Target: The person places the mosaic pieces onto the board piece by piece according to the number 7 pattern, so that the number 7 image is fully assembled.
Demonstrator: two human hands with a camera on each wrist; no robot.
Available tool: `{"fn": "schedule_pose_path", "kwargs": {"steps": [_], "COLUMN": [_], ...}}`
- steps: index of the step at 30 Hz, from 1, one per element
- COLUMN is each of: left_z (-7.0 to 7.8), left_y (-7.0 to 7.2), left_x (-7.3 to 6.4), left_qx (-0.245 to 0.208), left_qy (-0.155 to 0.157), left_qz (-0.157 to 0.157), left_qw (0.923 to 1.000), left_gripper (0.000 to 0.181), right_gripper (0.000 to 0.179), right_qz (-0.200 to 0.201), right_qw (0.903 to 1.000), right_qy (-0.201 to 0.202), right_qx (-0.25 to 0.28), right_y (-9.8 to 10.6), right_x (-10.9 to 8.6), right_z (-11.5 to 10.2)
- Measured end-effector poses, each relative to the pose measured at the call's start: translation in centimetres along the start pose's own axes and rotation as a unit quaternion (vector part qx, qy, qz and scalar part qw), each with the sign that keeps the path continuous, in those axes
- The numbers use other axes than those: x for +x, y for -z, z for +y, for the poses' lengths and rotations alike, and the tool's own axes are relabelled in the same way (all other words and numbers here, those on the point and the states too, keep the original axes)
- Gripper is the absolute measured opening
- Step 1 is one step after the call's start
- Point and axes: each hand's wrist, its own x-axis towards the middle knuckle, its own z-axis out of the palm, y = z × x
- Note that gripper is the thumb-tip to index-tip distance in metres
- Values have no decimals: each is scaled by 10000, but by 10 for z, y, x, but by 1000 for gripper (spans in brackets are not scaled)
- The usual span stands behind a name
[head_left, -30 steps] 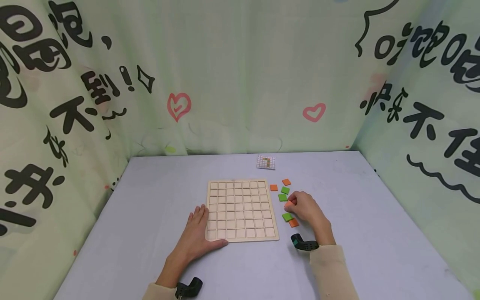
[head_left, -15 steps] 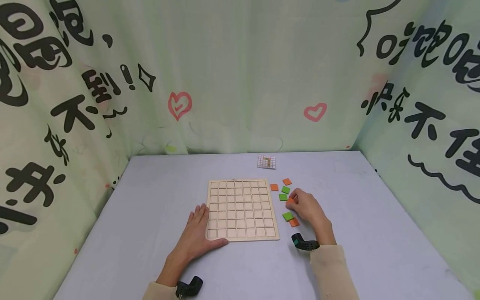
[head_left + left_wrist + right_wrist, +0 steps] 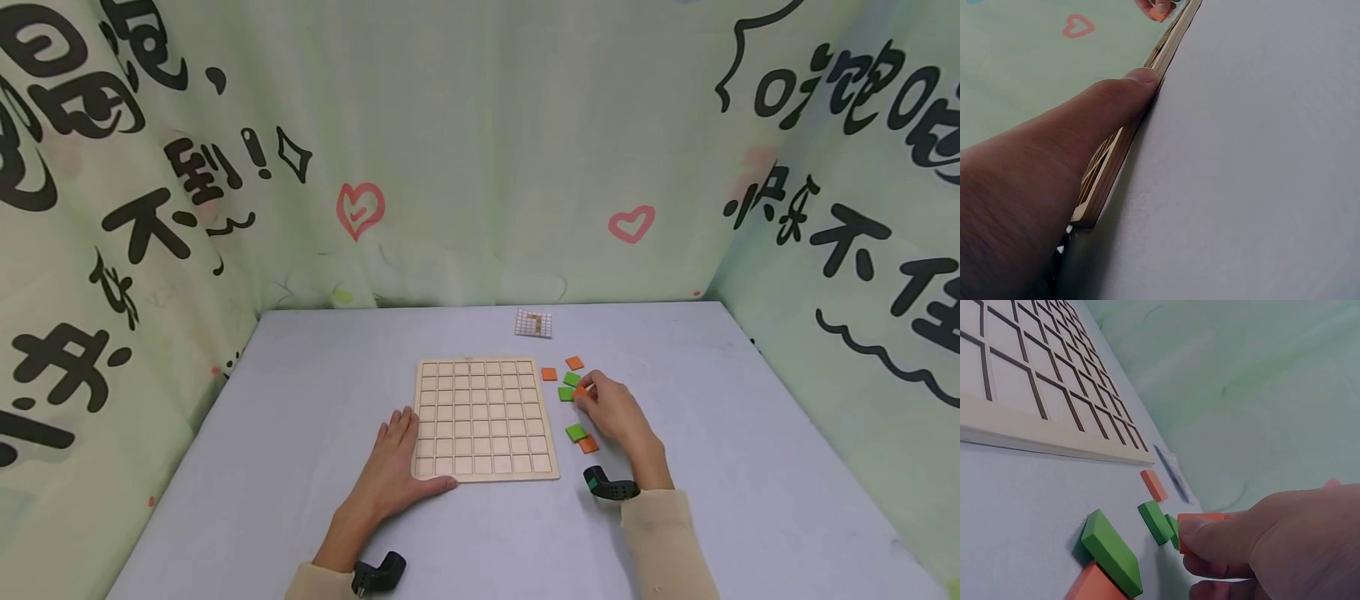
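My left hand [image 3: 392, 477] lies with extended fingers along the left edge of a wooden grid board [image 3: 483, 421], its thumb resting on the near edge. In the left wrist view that thumb [image 3: 1116, 100] presses on the board's rim. To the right of the board, my right hand [image 3: 617, 410] pinches an orange square tile [image 3: 1214, 517] between thumb and fingers, above the table. Close by it lie green tiles [image 3: 566, 394], one [image 3: 572, 379] partly beside the fingertips. Nearer to me, another green tile [image 3: 575, 432] overlaps an orange tile [image 3: 588, 445].
Two more orange tiles, one by the board's right edge [image 3: 549, 374] and one farther back [image 3: 574, 363], lie on the white table [image 3: 330, 358]. A small card with a printed grid [image 3: 533, 323] lies near the table's far edge. Curtains with lettering [image 3: 480, 167] surround the table.
My right hand has moved slightly away from me with the orange tile, coming up to the green tiles. My left hand stays in place on the board.
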Motion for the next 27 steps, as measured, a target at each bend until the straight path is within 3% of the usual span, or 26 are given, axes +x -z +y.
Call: {"fn": "schedule_pose_path", "kwargs": {"steps": [14,27], "left_z": [0,0], "left_y": [2,1], "left_x": [0,0], "left_qx": [-15,-21], "left_qy": [-3,11], "left_qz": [-67,-79], "left_qw": [10000,10000], "left_gripper": [124,124], "right_gripper": [30,28], "right_qz": [348,737], "right_qw": [9989,9962], "right_qy": [284,298], "right_qx": [136,366], "right_y": [2,0], "right_x": [0,1], "right_z": [-6,-11]}}
